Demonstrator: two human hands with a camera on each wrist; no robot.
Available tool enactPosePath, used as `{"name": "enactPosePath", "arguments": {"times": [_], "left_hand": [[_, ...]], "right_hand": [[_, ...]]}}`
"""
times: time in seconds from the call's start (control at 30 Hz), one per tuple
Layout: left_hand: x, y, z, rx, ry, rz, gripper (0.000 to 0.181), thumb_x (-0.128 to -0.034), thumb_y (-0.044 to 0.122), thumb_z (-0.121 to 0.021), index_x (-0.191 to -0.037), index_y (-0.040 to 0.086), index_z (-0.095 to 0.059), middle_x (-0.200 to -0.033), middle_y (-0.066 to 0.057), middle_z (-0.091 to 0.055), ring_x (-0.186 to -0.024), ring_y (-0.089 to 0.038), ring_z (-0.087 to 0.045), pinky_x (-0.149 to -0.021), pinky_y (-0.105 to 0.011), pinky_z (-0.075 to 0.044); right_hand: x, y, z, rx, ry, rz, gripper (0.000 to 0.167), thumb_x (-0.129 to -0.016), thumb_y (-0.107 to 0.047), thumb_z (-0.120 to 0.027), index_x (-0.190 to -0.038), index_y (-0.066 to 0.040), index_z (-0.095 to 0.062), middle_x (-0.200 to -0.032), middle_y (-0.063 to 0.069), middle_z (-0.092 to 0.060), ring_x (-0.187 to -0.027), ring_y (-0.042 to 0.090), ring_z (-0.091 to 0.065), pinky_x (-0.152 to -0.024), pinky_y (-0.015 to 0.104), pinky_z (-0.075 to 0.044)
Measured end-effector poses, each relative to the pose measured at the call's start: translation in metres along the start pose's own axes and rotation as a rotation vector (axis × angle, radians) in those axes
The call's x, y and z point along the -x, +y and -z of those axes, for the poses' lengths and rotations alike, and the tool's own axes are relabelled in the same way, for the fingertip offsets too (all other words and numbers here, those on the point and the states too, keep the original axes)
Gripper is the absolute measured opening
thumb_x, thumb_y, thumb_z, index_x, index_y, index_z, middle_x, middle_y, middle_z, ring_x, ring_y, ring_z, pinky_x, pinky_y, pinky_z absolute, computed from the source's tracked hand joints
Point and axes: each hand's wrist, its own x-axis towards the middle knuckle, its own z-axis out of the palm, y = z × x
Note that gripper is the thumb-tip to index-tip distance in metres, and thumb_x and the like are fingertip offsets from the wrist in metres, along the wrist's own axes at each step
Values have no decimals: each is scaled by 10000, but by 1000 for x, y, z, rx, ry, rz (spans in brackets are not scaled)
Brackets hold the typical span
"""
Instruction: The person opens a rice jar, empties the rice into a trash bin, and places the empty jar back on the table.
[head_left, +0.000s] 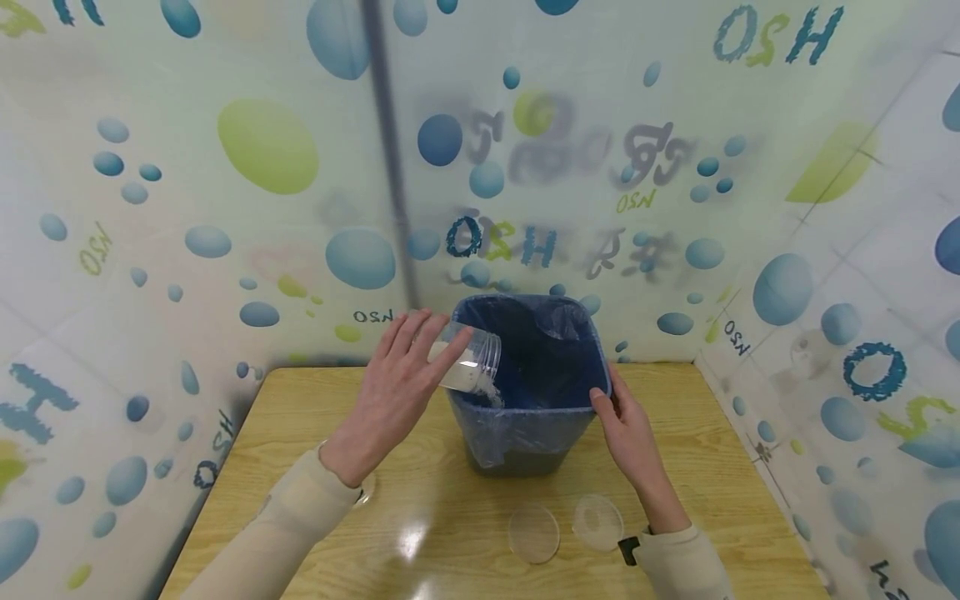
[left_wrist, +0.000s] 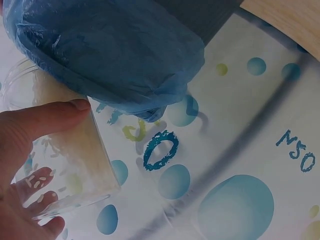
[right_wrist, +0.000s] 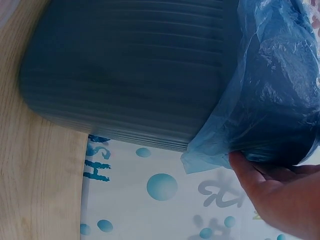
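Note:
My left hand [head_left: 393, 392] grips a clear jar [head_left: 487, 354], tilted over the left rim of a blue wastebasket [head_left: 517, 463]. White rice grains [head_left: 489, 390] spill from its mouth into the basket. The left wrist view shows much rice [left_wrist: 82, 142] still inside the jar, with my thumb across its side. A thin blue plastic bag [head_left: 480, 433] lines the wastebasket and folds over its rim. At the right rim, my right hand [head_left: 630, 433] holds the basket's edge through the bag. The bottom of the basket's inside is too dark to make out.
The wastebasket stands on a wood-grain table [head_left: 675, 408]. Two clear round lids [head_left: 534, 533] lie in front of it, one near my right sleeve. Another clear rounded item [head_left: 366, 490] is partly hidden by my left cuff. Patterned curtains [head_left: 300, 250] surround the table's back and sides.

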Motion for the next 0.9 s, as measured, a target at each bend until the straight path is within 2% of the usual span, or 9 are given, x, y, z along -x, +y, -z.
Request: {"name": "enactPosePath", "arguments": {"times": [0.1,0.17,0.23,0.37,0.47,0.77,0.9], "left_hand": [[0,0,0,-1,-2,0,724,-863,-125,-736,-1503,141,-526,-1454,-187,-480,-1384,-398,-422,-1209,-538,-298],[0,-1,0,-3,-1,0,724,-860,-120,-743,-1500,141,-528,-1453,-184,-479,-1386,-396,-421,-1210,-536,-297],[0,-1,0,-5,2,-1,723,-859,-115,-748,-1499,141,-529,-1454,-184,-480,-1386,-396,-422,-1211,-535,-296],[0,-1,0,-8,-1,-2,724,-862,-114,-744,-1502,142,-525,-1454,-182,-478,-1389,-394,-418,-1214,-534,-289],[0,-1,0,-5,-4,-3,723,-866,-125,-732,-1504,142,-524,-1452,-181,-477,-1389,-395,-415,-1216,-536,-284],[0,0,1,-11,-6,1,710,-868,-122,-732,-1496,145,-536,-1451,-182,-483,-1387,-398,-420,-1209,-548,-292],[-1,-1,1,2,0,5,711,-884,-119,-708,-1514,148,-514,-1462,-198,-459,-1383,-402,-413,-1211,-540,-290]], "right_hand": [[0,-1,0,5,-2,-3,602,-1129,-276,-431,-1644,-49,-217,-1690,138,-236,-1525,308,-300,-1146,287,-331],[0,-1,0,6,-3,-3,600,-1129,-274,-432,-1644,-52,-218,-1690,138,-236,-1525,308,-299,-1155,340,-322],[0,-1,0,6,-2,-4,601,-1129,-278,-432,-1645,-55,-219,-1691,136,-236,-1525,308,-300,-1148,305,-329],[0,-1,0,2,0,-2,601,-1128,-271,-435,-1643,-49,-221,-1690,142,-238,-1523,314,-302,-1072,124,-338],[0,0,0,-5,2,1,599,-1128,-254,-436,-1641,-35,-218,-1688,154,-236,-1523,321,-299,-1020,54,-329],[-1,1,0,8,8,-10,602,-1127,-260,-437,-1642,-39,-219,-1687,152,-240,-1520,320,-307,-1011,49,-330],[-1,1,0,18,9,-12,605,-1127,-272,-437,-1644,-46,-217,-1688,146,-240,-1521,315,-307,-1075,131,-343]]}}
